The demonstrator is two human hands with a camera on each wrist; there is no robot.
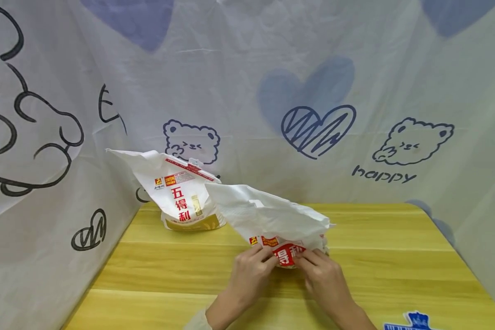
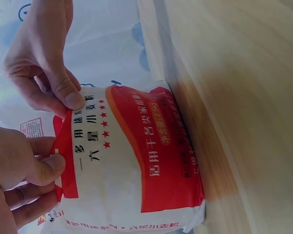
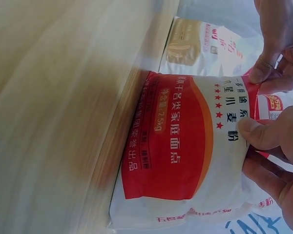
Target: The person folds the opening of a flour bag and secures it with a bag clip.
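A white and red flour bag stands on the table before me, its loose top slanting up to the back left. My left hand pinches the bag's near side at the left. At the right of the same fold my right hand pinches the plastic. In the left wrist view, the left thumb presses on the folded red band above the printed front. Seen from the right wrist, the right thumb lies over the fold, with its fingers behind. The bag's lower front is full and rounded.
Behind to the left stands a second flour bag, white and gold, with a red sealing clip across its upper part. A blue clip-like piece lies at the table's near right edge. Printed cloth hangs behind the wooden table.
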